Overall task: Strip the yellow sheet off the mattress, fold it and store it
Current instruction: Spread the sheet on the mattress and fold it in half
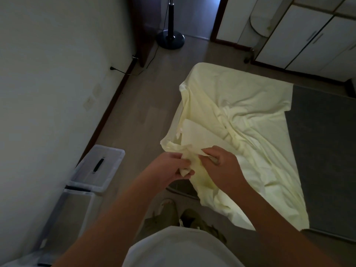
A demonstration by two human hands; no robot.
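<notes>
In the head view, the yellow sheet [244,105] lies rumpled over the left part of the mattress [319,155], whose dark grey top is bare along the right side. At the far left corner the sheet is still wrapped over the mattress edge. At the near left corner it is pulled up and loose, and a paler patch of its underside shows in the folds there.

Both hands meet at this near corner, raised above the bed's edge. The left hand [173,167] has its fingers curled round a small bunch of the sheet. The right hand [219,160], just beside it, pinches the sheet's edge between thumb and fingers, knuckles up. From the hands the cloth hangs down and trails back over the near side of the mattress.

On the floor [142,112] to the left, against the wall [48,74], stands a clear plastic box [98,166] with its lid shut and a dark handle on top. A second box [73,211] stands just beside it, nearer the person. Further off, the round base of a fan stand [170,38] rests near a dark doorway, with a cable running along the skirting to a plug [111,68] in the wall. White wardrobe doors [308,37] fill the upper right. The person's white shirt [179,247] shows at the bottom.
</notes>
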